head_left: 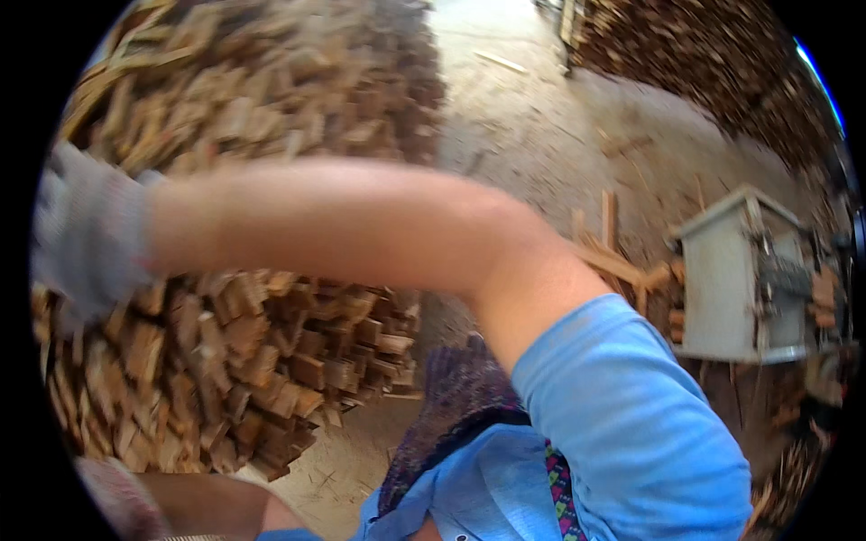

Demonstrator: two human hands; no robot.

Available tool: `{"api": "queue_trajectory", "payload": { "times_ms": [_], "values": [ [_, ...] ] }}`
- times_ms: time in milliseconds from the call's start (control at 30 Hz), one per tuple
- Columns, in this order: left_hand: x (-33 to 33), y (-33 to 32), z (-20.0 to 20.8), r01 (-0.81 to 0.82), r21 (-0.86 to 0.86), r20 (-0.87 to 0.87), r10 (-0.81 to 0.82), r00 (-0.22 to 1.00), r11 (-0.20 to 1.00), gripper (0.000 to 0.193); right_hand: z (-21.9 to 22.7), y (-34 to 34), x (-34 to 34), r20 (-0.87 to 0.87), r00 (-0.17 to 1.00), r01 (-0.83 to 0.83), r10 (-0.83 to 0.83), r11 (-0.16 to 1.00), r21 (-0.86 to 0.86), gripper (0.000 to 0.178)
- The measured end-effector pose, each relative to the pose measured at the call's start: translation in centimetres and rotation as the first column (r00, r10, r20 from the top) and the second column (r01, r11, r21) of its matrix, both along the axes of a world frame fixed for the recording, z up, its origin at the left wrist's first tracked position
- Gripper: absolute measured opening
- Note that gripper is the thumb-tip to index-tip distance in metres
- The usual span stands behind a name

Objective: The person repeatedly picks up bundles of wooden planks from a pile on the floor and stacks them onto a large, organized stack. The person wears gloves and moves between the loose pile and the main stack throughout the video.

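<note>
My right arm, in a blue short sleeve, reaches across the view to the left. At its end my right hand (90, 230), in a grey knit work glove, is smeared by motion over a large stack of split wood pieces (262, 343). Its fingers cannot be made out, nor whether they hold anything. Low at the left edge my left hand (122, 500) shows only as part of a pale glove, beside the near side of the stack. Its fingers are cut off by the dark rim of the picture.
A pale metal machine table (722, 288) stands at the right, with loose wood strips (609, 257) beside it. Another wood pile (695, 63) rises at the far right. Between the piles runs a dusty concrete floor (523, 117) with scattered scraps.
</note>
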State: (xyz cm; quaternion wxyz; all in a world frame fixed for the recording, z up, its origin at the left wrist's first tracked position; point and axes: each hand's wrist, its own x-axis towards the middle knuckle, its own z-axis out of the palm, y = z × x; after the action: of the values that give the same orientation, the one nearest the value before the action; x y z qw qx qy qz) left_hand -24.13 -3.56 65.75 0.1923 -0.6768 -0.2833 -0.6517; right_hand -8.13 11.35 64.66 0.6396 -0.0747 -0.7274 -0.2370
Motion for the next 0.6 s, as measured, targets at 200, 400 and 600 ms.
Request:
{"api": "queue_trajectory", "payload": {
  "times_ms": [200, 400, 600],
  "values": [
    [16.9, 5.5, -15.7, 0.924, -0.372, 0.761, -0.598, 0.25, -0.089, 0.031, -40.5, -9.3, 22.7, 0.221, 0.931, 0.197, -0.292, -0.109, -0.974, 0.042],
    [24.5, 10.2, -38.2, 0.213, -0.97, 0.241, -0.482, 0.842, -0.114, 0.031, -49.0, -44.8, 36.0, 0.709, 0.552, -0.407, -0.439, -0.884, -0.231, 0.06],
    [30.1, 7.1, -50.4, -0.378, -0.835, 0.069, -0.758, 0.648, -0.399, 0.045, -50.6, -66.1, 33.8, 0.8, 0.547, -0.482, -0.245, -0.874, 0.062, 0.049]
  ]
}}
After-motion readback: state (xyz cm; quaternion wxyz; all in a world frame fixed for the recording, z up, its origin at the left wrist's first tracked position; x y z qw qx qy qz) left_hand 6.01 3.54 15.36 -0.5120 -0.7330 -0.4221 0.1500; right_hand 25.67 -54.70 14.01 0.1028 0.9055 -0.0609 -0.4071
